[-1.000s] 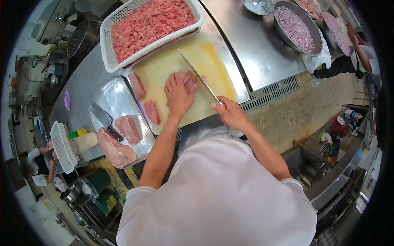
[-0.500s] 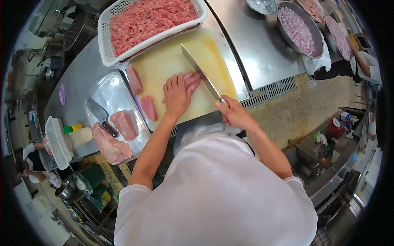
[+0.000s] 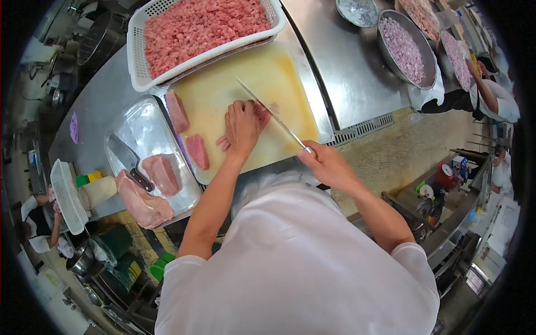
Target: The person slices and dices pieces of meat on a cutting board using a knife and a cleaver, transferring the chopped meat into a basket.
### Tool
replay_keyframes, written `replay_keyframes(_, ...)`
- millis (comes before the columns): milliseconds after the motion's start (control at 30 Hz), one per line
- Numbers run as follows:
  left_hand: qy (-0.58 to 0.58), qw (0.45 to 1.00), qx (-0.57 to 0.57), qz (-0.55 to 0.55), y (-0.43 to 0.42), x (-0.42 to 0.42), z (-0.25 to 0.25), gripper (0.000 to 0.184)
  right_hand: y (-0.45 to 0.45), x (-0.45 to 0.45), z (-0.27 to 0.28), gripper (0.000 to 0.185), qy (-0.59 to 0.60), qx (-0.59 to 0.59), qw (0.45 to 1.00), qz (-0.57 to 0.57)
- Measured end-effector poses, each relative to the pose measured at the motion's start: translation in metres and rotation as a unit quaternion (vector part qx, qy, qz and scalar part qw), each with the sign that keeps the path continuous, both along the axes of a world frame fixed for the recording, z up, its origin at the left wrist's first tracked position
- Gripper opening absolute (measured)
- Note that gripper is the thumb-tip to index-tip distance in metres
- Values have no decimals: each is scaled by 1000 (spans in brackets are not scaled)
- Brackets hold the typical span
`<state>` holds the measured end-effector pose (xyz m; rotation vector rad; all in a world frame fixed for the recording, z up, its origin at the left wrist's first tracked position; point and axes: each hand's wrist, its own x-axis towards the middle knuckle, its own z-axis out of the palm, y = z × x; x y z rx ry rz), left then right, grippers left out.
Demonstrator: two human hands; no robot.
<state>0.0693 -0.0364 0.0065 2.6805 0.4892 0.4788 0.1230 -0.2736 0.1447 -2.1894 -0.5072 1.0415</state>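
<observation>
My left hand presses with curled fingers on sliced pink meat in the middle of a yellowish cutting board. Some strips poke out under its wrist side. In my right hand is the handle of a long knife, whose blade slants up and left across the meat, right beside my left fingertips. Small cut bits lie just right of the blade. Two meat blocks rest at the board's left edge, an upper one and a lower one.
Left of the board, a metal tray holds a cleaver and two meat pieces. A white basket of diced meat stands behind the board. Bowls, one of chopped onion, are at the upper right. Other people stand at far left and right.
The knife has tipped from a broad-side view to a thinner edge-on one, its tip a little lower and left. My left fingers have curled in more. The whole view has shifted slightly.
</observation>
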Motion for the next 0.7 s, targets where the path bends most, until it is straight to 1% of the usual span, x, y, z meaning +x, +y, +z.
replay_keyframes(100, 29, 1000, 6, -3, -1, -4, -3, 33, 32, 16, -41, 58, -17, 49, 998, 24)
replay_keyframes(133, 37, 999, 11, -1, 3, 0, -5, 34, 40, 22, -42, 58, -18, 42, 999, 27)
replay_keyframes(200, 20, 1000, 10, -5, 3, -2, -6, 36, 46, 26, -41, 58, -17, 22, 999, 26)
replay_keyframes(300, 11, 1000, 8, 5, 1, 3, -6, 35, 41, 26, -6, 58, 30, -14, 999, 30)
replay_keyframes(400, 23, 1000, 10, 9, 2, 1, -4, 35, 46, 24, -8, 56, 72, -14, 997, 28)
replay_keyframes(433, 26, 1000, 10, 6, 2, 0, -4, 35, 49, 22, -24, 54, 47, 23, 998, 25)
replay_keyframes(467, 28, 1000, 12, 1, 1, -1, -5, 34, 53, 20, -53, 52, 19, 60, 998, 22)
replay_keyframes(533, 24, 999, 25, -4, 7, 1, -6, 33, 65, 33, -61, 51, 0, 90, 995, 30)
replay_keyframes(567, 23, 1000, 13, -6, 5, -4, -7, 32, 61, 32, -62, 51, 21, 76, 996, 30)
replay_keyframes(600, 18, 1000, 2, -8, 4, -3, -5, 31, 61, 35, -55, 51, 37, 63, 997, 31)
replay_keyframes(667, 6, 1000, -9, -2, 3, 3, -5, 29, 60, 34, -6, 49, 85, 2, 996, 10)
replay_keyframes(700, 5, 1000, -9, 4, 2, 2, -6, 28, 60, 30, 7, 48, 114, -30, 993, 2)
